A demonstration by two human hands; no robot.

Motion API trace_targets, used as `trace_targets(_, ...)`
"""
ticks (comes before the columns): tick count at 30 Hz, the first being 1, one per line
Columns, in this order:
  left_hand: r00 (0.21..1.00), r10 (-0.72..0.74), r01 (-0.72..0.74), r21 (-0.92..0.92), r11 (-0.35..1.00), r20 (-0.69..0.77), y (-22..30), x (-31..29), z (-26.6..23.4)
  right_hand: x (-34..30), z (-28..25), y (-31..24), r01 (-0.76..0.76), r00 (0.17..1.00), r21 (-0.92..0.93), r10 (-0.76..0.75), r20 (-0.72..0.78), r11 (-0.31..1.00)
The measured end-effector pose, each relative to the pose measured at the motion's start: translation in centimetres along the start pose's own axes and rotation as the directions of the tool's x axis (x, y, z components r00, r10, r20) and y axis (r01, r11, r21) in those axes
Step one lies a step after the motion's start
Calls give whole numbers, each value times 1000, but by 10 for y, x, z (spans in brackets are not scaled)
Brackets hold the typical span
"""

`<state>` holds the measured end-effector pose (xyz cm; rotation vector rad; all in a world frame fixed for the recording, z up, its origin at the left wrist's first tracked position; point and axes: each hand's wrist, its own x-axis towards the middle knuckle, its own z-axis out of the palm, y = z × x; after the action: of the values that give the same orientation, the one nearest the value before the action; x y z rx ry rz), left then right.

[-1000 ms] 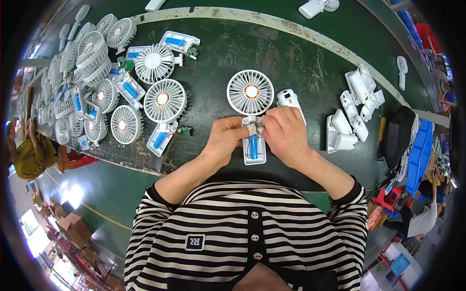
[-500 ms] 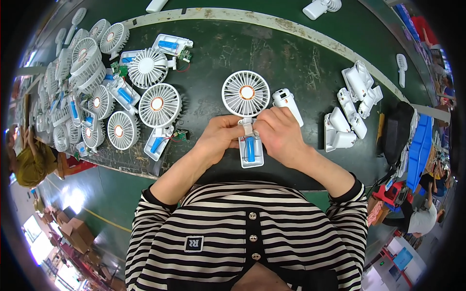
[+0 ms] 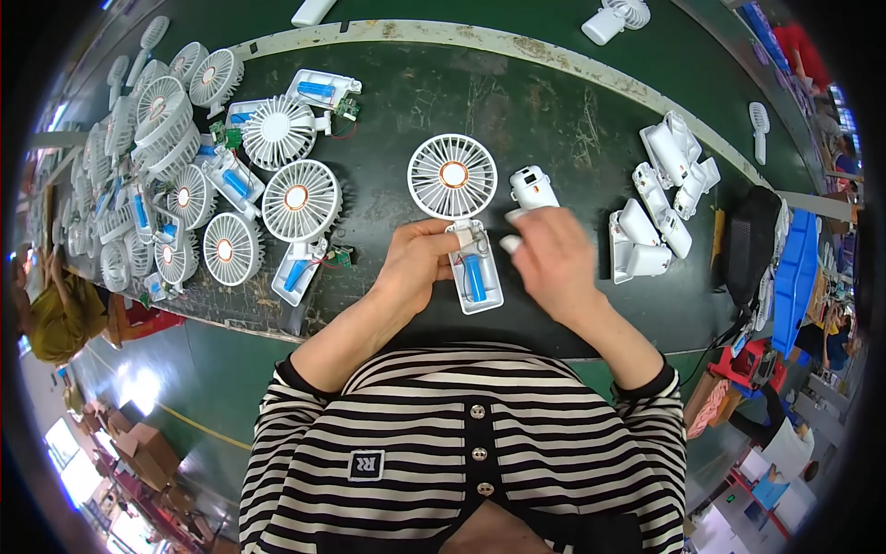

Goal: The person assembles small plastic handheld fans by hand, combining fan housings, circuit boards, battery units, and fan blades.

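In front of me lies a white handheld fan (image 3: 452, 175) with its round grille facing up. Its opened handle half (image 3: 481, 301) holds a blue cylindrical battery (image 3: 474, 277) and thin wires. My left hand (image 3: 415, 263) pinches the fan at the neck, where the head meets the handle. Off to the right of that handle is my right hand (image 3: 558, 263), slightly blurred, thumb and forefinger spread with white tips and nothing visible between them. Just beyond its fingers rests a white handle cover (image 3: 533, 187), its lower end partly hidden by the hand.
Many white fans with open handles, batteries and green boards pile up at left, the closest being a fan (image 3: 302, 198). Several white handle shells (image 3: 639, 242) lie at right, beside a black bag (image 3: 752, 245). A pale strip (image 3: 480, 35) borders the table's far side.
My right hand has let go of the fan's neck and moved right, its fingers parting. The fan has shifted slightly left, while my left hand keeps its hold.
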<state>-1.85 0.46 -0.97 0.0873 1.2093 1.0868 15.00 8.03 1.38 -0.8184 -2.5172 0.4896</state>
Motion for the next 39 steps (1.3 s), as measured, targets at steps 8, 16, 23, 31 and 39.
trace_targets(8, 996, -39, 41, -27, 999, 86, 3, -3, 3, -16, -1, 14, -211, 972, -351, 233, 19, 912)
trace_targets(16, 995, -8, 10, -16, 1000, 102, -3, -2, 4, -11, -1, 14, -222, 973, -359, 230, -20, 906)
trace_targets(23, 996, -20, 23, -34, 999, 85, -3, -2, 4, -10, -24, -25, -289, 957, -156, 291, -9, 945)
trace_targets(31, 996, -24, 35, -127, 991, 89, -1, -3, 6, -15, -34, -62, -180, 975, 22, 175, 135, 984)
trace_targets(39, 999, -6, 15, -181, 983, 49, 7, -11, 13, -6, -9, -67, -84, 977, -12, 85, 196, 996)
